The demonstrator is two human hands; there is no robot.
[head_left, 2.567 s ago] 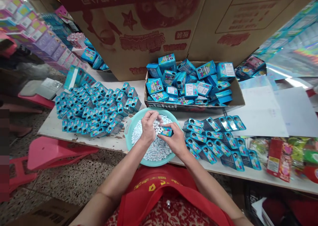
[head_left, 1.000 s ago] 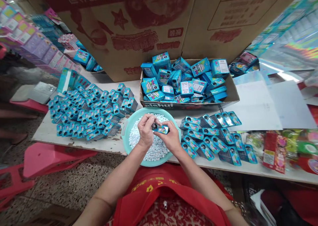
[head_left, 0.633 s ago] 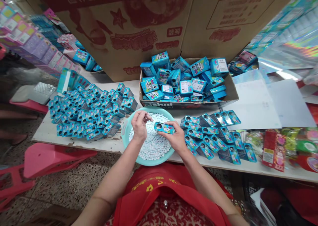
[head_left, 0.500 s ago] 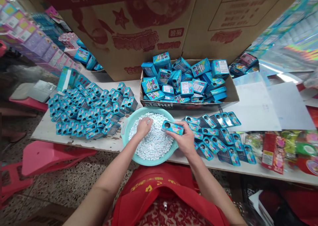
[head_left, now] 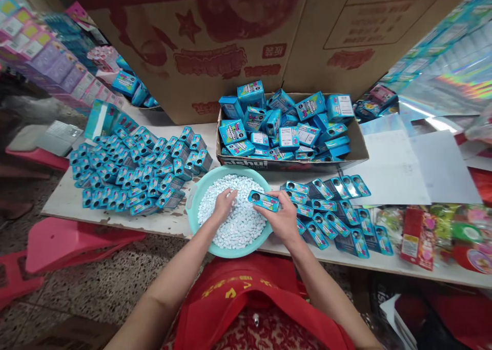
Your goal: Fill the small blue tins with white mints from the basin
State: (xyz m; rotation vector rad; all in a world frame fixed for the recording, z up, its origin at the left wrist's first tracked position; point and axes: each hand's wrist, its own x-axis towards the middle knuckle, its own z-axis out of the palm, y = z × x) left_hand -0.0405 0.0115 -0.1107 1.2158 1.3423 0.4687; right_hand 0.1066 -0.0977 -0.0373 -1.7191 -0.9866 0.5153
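- My right hand (head_left: pixel 283 221): closed on one small blue box (head_left: pixel 263 200), thumb along the near long edge and fingers along the far one. The box lies level, round window up, over the right side of the basin (head_left: pixel 191 209).
- My left hand (head_left: pixel 225 202): palm down, fingertips sunk in the white candies (head_left: pixel 238 229). I cannot tell whether it pinches any.
- The basin: teal, round, at the near edge of the table (head_left: pixel 73 204), filled with the candies.
- The small blue box, by my judgement: thin card, light and easily dented. It is best held by the long edges, clear of the window.
- The white candies, likewise: small, hard, smooth and loose, so apt to roll and slip from a pinch.
- Just right of the basin: rows of flat boxes (head_left: pixel 338 211), windows up.
- Left of it: a packed block of boxes (head_left: pixel 134 173).
- Behind it: a cardboard tray (head_left: pixel 359 147) heaped with boxes.
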